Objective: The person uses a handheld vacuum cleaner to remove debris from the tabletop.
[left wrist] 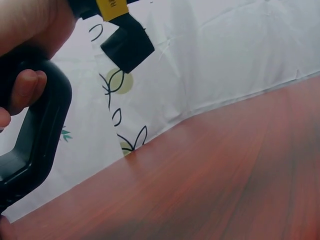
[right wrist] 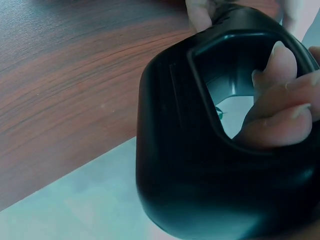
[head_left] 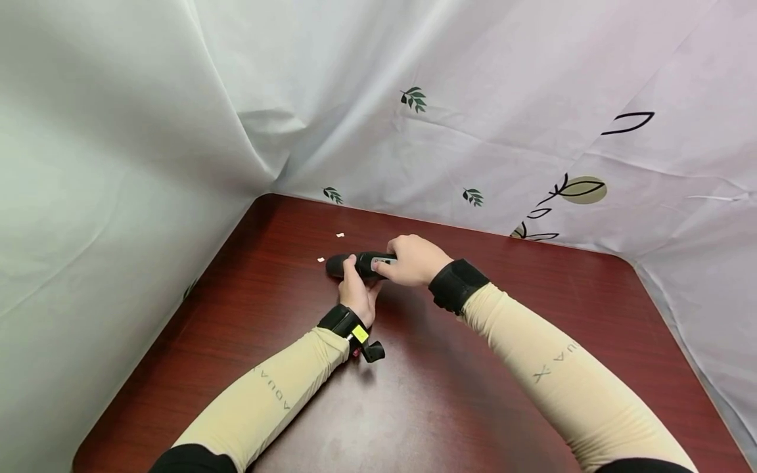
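Note:
A black handheld vacuum cleaner (head_left: pixel 337 265) with a rounded nose and a grey panel is held over the back left part of the table, nose to the left. My left hand (head_left: pixel 357 295) grips its body from below, thumb over the near side. My right hand (head_left: pixel 418 261) holds the rear, thumb by the grey panel. Seen from the right wrist, the fingers (right wrist: pixel 282 100) curl through the loop handle (right wrist: pixel 167 125). The same loop handle (left wrist: pixel 56 107) shows in the left wrist view. Beyond the nose lies a small white scrap (head_left: pixel 321 259).
A second white scrap (head_left: pixel 340 234) lies farther back on the dark red wooden table (head_left: pixel 284 309). White cloth (head_left: pixel 367 131) with leaf prints hangs along the table's back and sides. A black wrist camera (head_left: pixel 373 351) sticks out from the left wristband.

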{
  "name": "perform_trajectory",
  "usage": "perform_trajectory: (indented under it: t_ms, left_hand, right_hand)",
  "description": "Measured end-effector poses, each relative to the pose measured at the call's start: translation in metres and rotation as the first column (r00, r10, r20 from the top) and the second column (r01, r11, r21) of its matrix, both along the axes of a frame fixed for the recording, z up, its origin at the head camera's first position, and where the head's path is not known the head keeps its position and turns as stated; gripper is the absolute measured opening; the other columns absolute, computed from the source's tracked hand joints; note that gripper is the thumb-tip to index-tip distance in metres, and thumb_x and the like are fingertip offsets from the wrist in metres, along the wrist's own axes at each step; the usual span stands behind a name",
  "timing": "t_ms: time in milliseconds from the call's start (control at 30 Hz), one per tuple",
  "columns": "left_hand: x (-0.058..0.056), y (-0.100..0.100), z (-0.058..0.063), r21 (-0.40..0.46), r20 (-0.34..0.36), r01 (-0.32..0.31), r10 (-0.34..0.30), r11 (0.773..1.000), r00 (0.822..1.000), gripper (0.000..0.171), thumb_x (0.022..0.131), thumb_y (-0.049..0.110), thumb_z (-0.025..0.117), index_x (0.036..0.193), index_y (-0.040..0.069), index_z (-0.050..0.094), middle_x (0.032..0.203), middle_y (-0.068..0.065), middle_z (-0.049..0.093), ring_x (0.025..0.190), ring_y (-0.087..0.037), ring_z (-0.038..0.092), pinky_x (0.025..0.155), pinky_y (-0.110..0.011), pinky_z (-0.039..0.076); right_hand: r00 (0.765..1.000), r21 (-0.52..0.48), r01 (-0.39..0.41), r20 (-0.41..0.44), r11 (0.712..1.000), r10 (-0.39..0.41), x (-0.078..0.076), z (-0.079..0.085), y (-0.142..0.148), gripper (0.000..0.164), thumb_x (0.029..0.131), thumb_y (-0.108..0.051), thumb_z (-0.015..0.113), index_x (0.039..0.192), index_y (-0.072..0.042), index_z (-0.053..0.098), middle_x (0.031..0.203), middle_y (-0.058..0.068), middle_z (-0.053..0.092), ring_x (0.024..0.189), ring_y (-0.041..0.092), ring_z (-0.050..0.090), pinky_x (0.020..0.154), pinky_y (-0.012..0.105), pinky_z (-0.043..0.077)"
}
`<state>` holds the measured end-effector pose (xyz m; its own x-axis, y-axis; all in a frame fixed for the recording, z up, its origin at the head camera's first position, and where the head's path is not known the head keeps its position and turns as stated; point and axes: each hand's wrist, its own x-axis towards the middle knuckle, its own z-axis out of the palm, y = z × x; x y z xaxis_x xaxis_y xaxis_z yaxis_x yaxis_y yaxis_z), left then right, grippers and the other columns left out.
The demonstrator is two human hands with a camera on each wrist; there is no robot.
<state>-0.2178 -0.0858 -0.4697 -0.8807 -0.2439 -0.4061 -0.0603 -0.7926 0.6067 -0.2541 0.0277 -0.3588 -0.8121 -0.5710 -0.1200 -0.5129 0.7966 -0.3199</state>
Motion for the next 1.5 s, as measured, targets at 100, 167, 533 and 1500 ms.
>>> perform_trajectory:
  t_ms: [100, 167, 533, 1500]
  left_hand:
    - [-0.003, 0.003, -0.002, 0.003, 0.004, 0.022, -0.022, 1.000, 1.000, 0.049, 0.102, 0.042, 0.050, 0.124, -0.001, 0.061, 0.116, -0.012, 0.067, 0.102, -0.019, 0.068, 0.100, -0.035, 0.053]
    - [-0.004, 0.004, -0.003, 0.007, 0.009, 0.035, -0.036, 0.999, 0.999, 0.050, 0.102, 0.042, 0.050, 0.124, -0.001, 0.061, 0.116, -0.012, 0.067, 0.101, -0.018, 0.069, 0.100, -0.035, 0.053]
    - [-0.004, 0.015, 0.000, 0.008, 0.027, 0.119, -0.119, 0.993, 0.992, 0.053, 0.100, 0.043, 0.051, 0.129, -0.001, 0.057, 0.123, -0.014, 0.063, 0.107, -0.021, 0.067, 0.100, -0.034, 0.053]
    - [-0.001, -0.035, -0.009, 0.012, 0.066, 0.029, -0.030, 1.000, 0.997, 0.055, 0.102, 0.043, 0.050, 0.135, 0.000, 0.052, 0.123, -0.013, 0.058, 0.105, -0.020, 0.065, 0.100, -0.032, 0.053]
  right_hand:
    - [1.000, 0.004, 0.030, 0.007, 1.000, -0.030, 0.003, 0.000, 0.004, 0.034, 0.096, -0.040, 0.064, 0.088, -0.008, 0.067, 0.073, 0.004, 0.064, 0.063, 0.018, 0.055, 0.057, 0.030, 0.046]
    - [0.999, 0.007, 0.049, 0.013, 0.999, -0.049, 0.005, -0.001, 0.006, 0.033, 0.096, -0.040, 0.064, 0.090, -0.008, 0.066, 0.075, 0.004, 0.064, 0.064, 0.018, 0.056, 0.058, 0.030, 0.046]
    - [0.994, -0.006, 0.105, 0.013, 0.994, -0.105, 0.012, -0.003, 0.024, 0.034, 0.096, -0.041, 0.064, 0.091, -0.007, 0.066, 0.075, 0.004, 0.064, 0.065, 0.018, 0.056, 0.059, 0.030, 0.046]
    - [0.998, -0.016, 0.030, 0.056, 0.999, -0.029, 0.005, -0.019, -0.026, 0.036, 0.098, -0.042, 0.065, 0.107, -0.007, 0.068, 0.085, 0.003, 0.065, 0.072, 0.018, 0.059, 0.064, 0.030, 0.049]
